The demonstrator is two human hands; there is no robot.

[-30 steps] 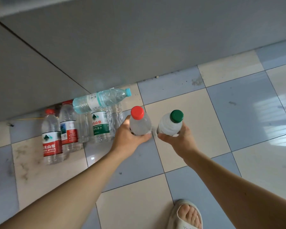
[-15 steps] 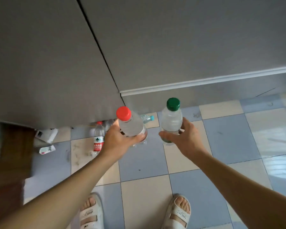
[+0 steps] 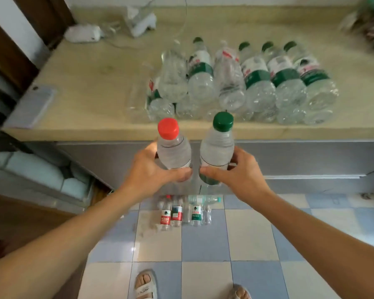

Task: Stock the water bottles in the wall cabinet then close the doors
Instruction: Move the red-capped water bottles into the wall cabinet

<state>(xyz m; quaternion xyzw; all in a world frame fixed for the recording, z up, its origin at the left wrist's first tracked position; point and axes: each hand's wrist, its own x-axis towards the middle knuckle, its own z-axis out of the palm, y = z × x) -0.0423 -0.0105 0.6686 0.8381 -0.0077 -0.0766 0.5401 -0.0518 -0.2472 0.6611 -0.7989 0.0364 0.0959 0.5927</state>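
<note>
Right now I am mid-carry, so I judge this the lifting step: two bottles up from the floor stock, bound for the wall cabinet, which is not in view. My left hand (image 3: pixel 148 172) has its fingers curled round the clear plastic water bottle with the red cap (image 3: pixel 173 147); my right hand (image 3: pixel 239 172) is wrapped the same way round the clear plastic water bottle with the green cap (image 3: pixel 218 145). Both stand upright, side by side, held just in front of the pale wooden counter (image 3: pixel 91 83). Next I must raise them higher and find an open shelf. Both bottles look full and capped. More bottles (image 3: pixel 181 212) wait on the tiled floor below.
</note>
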